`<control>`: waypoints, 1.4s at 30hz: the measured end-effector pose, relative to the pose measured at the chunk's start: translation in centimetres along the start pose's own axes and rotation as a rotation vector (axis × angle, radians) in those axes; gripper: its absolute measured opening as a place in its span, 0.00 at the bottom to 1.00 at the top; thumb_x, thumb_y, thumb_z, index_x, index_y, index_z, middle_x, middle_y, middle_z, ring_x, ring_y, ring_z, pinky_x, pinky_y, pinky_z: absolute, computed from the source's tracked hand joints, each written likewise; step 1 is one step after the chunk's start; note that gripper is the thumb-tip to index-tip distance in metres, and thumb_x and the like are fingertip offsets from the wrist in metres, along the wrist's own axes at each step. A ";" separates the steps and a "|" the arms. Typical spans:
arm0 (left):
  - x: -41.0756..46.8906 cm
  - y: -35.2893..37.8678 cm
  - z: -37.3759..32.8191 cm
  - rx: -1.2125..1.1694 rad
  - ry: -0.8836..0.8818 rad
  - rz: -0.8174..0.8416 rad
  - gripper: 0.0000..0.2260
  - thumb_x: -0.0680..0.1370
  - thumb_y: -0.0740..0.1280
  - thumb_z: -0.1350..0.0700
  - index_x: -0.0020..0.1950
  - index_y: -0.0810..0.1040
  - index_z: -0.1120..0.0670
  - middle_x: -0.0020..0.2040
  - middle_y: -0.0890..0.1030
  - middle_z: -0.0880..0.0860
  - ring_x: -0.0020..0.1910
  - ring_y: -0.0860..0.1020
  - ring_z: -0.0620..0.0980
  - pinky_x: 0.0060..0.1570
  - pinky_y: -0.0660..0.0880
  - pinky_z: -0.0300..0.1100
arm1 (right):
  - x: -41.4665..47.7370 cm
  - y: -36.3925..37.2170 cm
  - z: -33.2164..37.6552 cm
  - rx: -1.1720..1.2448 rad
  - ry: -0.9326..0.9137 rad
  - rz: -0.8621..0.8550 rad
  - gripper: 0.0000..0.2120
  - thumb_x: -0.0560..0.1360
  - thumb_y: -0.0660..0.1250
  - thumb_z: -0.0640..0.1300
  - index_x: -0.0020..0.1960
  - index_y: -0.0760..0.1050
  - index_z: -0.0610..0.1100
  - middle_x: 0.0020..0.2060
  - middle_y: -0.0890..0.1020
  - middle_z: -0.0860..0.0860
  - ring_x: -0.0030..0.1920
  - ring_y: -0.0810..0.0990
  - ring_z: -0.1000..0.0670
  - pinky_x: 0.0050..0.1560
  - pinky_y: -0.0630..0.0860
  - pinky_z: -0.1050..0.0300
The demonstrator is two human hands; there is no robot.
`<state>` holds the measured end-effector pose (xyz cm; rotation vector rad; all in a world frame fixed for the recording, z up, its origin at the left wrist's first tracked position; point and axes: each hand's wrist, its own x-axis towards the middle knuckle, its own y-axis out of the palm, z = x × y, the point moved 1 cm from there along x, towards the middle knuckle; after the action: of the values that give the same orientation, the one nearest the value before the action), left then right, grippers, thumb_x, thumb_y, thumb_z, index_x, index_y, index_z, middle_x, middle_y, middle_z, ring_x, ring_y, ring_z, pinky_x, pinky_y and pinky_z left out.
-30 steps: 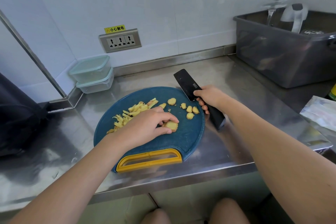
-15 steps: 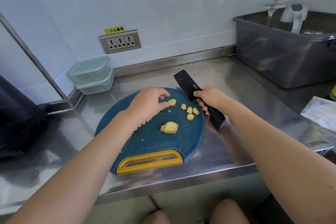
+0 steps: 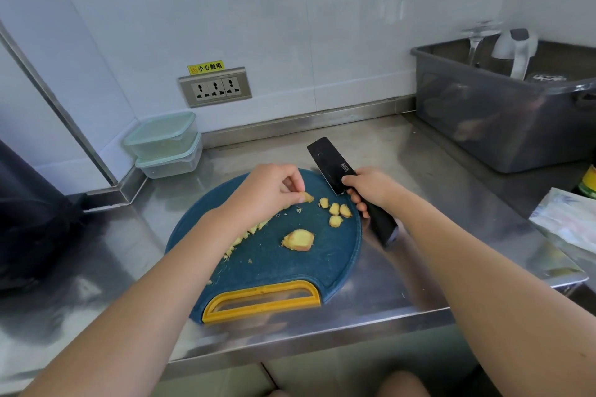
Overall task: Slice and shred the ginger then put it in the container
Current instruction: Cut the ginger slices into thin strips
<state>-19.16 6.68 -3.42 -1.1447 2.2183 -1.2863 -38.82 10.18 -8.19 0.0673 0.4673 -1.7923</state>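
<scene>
L hand (image 3: 267,192) pinches ginger (image 3: 308,197); label (image 3: 205,67): 小心触电.

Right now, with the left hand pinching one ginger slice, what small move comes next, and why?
Probably gather that ginger slice with the loose slices beside it: the left hand pinches it, four slices lie unshredded, and the right hand holds the knife ready at the board edge.

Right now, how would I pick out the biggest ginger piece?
Find the round blue cutting board on the steel counter. The ginger chunk lies alone near its middle. It is much bigger than the small slices beside the black knife.
</scene>
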 end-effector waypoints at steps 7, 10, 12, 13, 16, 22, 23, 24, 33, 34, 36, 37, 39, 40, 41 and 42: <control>-6.5 2.1 1.0 0.160 0.250 -0.020 0.04 0.74 0.70 0.55 0.45 0.75 0.49 0.46 0.79 0.43 0.45 0.77 0.39 0.48 0.76 0.40 | 0.1 -0.1 -0.1 -0.005 0.000 0.001 0.14 0.80 0.57 0.43 0.36 0.65 0.42 0.24 0.67 0.48 0.16 0.64 0.53 0.18 0.64 0.64; -6.9 2.5 1.9 0.164 0.262 0.005 0.07 0.75 0.69 0.55 0.45 0.73 0.44 0.50 0.77 0.41 0.49 0.75 0.39 0.51 0.75 0.42 | 0.0 0.0 0.0 -0.008 0.004 -0.002 0.14 0.80 0.57 0.43 0.36 0.65 0.42 0.24 0.67 0.48 0.17 0.64 0.53 0.19 0.64 0.64; -7.0 2.6 2.2 0.159 0.260 0.021 0.07 0.75 0.69 0.53 0.46 0.72 0.43 0.52 0.76 0.40 0.51 0.74 0.38 0.53 0.74 0.41 | 0.0 0.0 -0.1 -0.007 0.008 -0.004 0.14 0.80 0.57 0.44 0.36 0.65 0.42 0.24 0.67 0.48 0.16 0.64 0.53 0.19 0.64 0.64; -6.9 2.6 2.2 0.159 0.253 0.029 0.07 0.74 0.70 0.51 0.45 0.73 0.43 0.53 0.75 0.40 0.52 0.74 0.37 0.54 0.74 0.40 | 0.0 0.0 0.0 -0.008 0.009 -0.005 0.14 0.80 0.57 0.44 0.36 0.65 0.42 0.24 0.67 0.48 0.16 0.64 0.53 0.19 0.64 0.64; -6.6 2.6 2.1 0.164 0.220 0.036 0.07 0.72 0.70 0.47 0.45 0.73 0.44 0.52 0.76 0.40 0.51 0.74 0.38 0.53 0.75 0.40 | 0.0 0.0 0.0 -0.015 0.009 -0.006 0.14 0.80 0.57 0.44 0.36 0.65 0.42 0.24 0.67 0.48 0.17 0.65 0.53 0.19 0.65 0.64; -5.9 2.5 1.7 0.196 0.196 0.042 0.12 0.75 0.68 0.49 0.58 0.76 0.44 0.52 0.75 0.39 0.48 0.72 0.36 0.49 0.72 0.33 | 0.0 0.1 0.1 -0.030 0.019 -0.011 0.15 0.80 0.57 0.44 0.36 0.65 0.42 0.24 0.67 0.48 0.17 0.65 0.53 0.19 0.65 0.64; -5.8 2.5 1.6 0.205 0.197 0.064 0.14 0.76 0.68 0.49 0.61 0.75 0.43 0.52 0.74 0.39 0.49 0.72 0.37 0.49 0.71 0.32 | -0.1 0.1 0.1 -0.032 0.018 -0.011 0.15 0.80 0.57 0.44 0.36 0.65 0.42 0.24 0.67 0.48 0.17 0.65 0.53 0.19 0.65 0.64; -5.7 2.5 1.5 0.217 0.198 0.088 0.15 0.76 0.67 0.49 0.63 0.74 0.43 0.52 0.73 0.39 0.49 0.71 0.37 0.49 0.69 0.32 | -0.1 0.0 0.1 -0.034 0.018 -0.011 0.15 0.80 0.57 0.44 0.36 0.65 0.42 0.24 0.67 0.48 0.17 0.65 0.53 0.19 0.65 0.64; -6.9 2.7 0.3 0.209 0.089 0.027 0.14 0.75 0.68 0.46 0.59 0.78 0.46 0.49 0.75 0.45 0.49 0.74 0.43 0.51 0.74 0.41 | -1.7 0.1 0.8 -0.124 -0.024 0.007 0.14 0.80 0.57 0.43 0.36 0.66 0.41 0.24 0.67 0.48 0.19 0.65 0.52 0.19 0.65 0.63; -7.5 2.8 0.3 0.206 0.073 0.000 0.13 0.74 0.68 0.46 0.58 0.78 0.45 0.49 0.75 0.45 0.49 0.74 0.43 0.50 0.73 0.41 | -2.3 0.1 0.9 -0.134 -0.050 0.010 0.14 0.81 0.57 0.43 0.37 0.66 0.41 0.24 0.67 0.48 0.18 0.65 0.52 0.19 0.66 0.63; -8.7 2.9 0.6 0.186 0.029 -0.054 0.11 0.74 0.69 0.45 0.54 0.78 0.44 0.47 0.75 0.45 0.48 0.73 0.43 0.48 0.73 0.40 | -4.0 0.2 0.9 -0.143 -0.108 0.010 0.12 0.81 0.57 0.44 0.40 0.66 0.40 0.24 0.68 0.47 0.18 0.65 0.52 0.18 0.66 0.62; -9.2 3.0 0.8 0.164 0.007 -0.079 0.09 0.73 0.70 0.45 0.52 0.78 0.44 0.47 0.74 0.44 0.48 0.73 0.43 0.48 0.72 0.40 | -5.1 0.2 1.0 -0.163 -0.147 0.010 0.12 0.81 0.57 0.44 0.41 0.66 0.39 0.23 0.69 0.47 0.17 0.66 0.52 0.18 0.66 0.62; -10.0 3.0 1.3 0.099 -0.032 -0.116 0.08 0.73 0.71 0.47 0.50 0.79 0.45 0.45 0.74 0.43 0.47 0.73 0.42 0.48 0.72 0.41 | -7.6 0.3 1.2 -0.281 -0.239 0.012 0.13 0.81 0.58 0.44 0.40 0.67 0.39 0.22 0.70 0.47 0.17 0.66 0.51 0.19 0.68 0.59; -10.3 3.0 1.4 0.068 -0.049 -0.129 0.07 0.72 0.71 0.48 0.50 0.79 0.44 0.45 0.73 0.43 0.47 0.73 0.42 0.48 0.71 0.40 | -9.0 0.3 1.4 -0.380 -0.275 0.015 0.13 0.81 0.58 0.44 0.39 0.67 0.40 0.23 0.71 0.47 0.16 0.67 0.50 0.21 0.71 0.56; -10.4 3.0 1.5 0.048 -0.061 -0.138 0.08 0.72 0.72 0.48 0.50 0.79 0.44 0.45 0.74 0.42 0.48 0.73 0.42 0.48 0.71 0.40 | -10.3 0.3 1.6 -0.487 -0.296 0.016 0.13 0.81 0.58 0.45 0.38 0.67 0.41 0.24 0.72 0.46 0.16 0.68 0.50 0.24 0.72 0.54; -10.5 3.1 1.5 0.035 -0.068 -0.145 0.10 0.72 0.72 0.49 0.52 0.79 0.44 0.46 0.74 0.43 0.48 0.73 0.42 0.49 0.70 0.39 | -11.5 0.4 1.9 -0.585 -0.299 0.015 0.13 0.81 0.58 0.46 0.38 0.67 0.43 0.24 0.73 0.45 0.16 0.69 0.50 0.25 0.73 0.54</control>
<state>-13.17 14.78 -7.89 -1.3364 2.0889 -1.3162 -34.90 20.01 -3.23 -0.5930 0.7484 -1.5540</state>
